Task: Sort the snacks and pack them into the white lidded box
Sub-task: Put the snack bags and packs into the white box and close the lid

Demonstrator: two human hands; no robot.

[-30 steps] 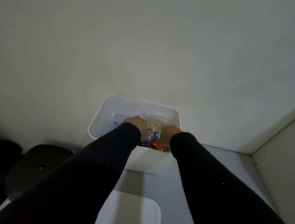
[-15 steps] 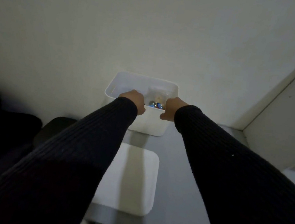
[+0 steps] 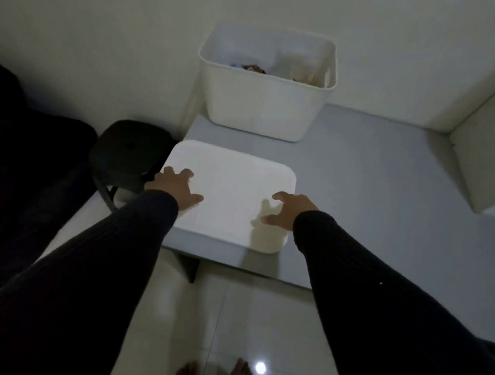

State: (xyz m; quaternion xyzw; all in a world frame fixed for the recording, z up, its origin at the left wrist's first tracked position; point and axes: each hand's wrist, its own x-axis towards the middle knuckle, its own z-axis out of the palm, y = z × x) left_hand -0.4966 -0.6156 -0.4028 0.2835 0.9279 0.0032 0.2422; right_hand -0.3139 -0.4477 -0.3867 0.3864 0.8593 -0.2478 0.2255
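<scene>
Both hands have left the rim of the box, where they were half a second ago, and now reach over the lid nearer the person.

Largest to smallest: the grey low table (image 3: 376,208) fills the middle of the view, set into a corner of pale walls. At 12 o'clock on it stands the open white plastic box (image 3: 262,102), against the wall, with a few snack packets (image 3: 255,68) just showing inside. The flat white rectangular lid (image 3: 233,192) lies at the centre, well apart from the box. A round black stool (image 3: 127,149) sits at 9 o'clock, just beside the table's edge.

The left hand (image 3: 175,187) rests spread on the lid's left edge, fingers wide. The right hand (image 3: 290,207) hovers at the lid's right edge, fingers splayed, holding nothing.
</scene>
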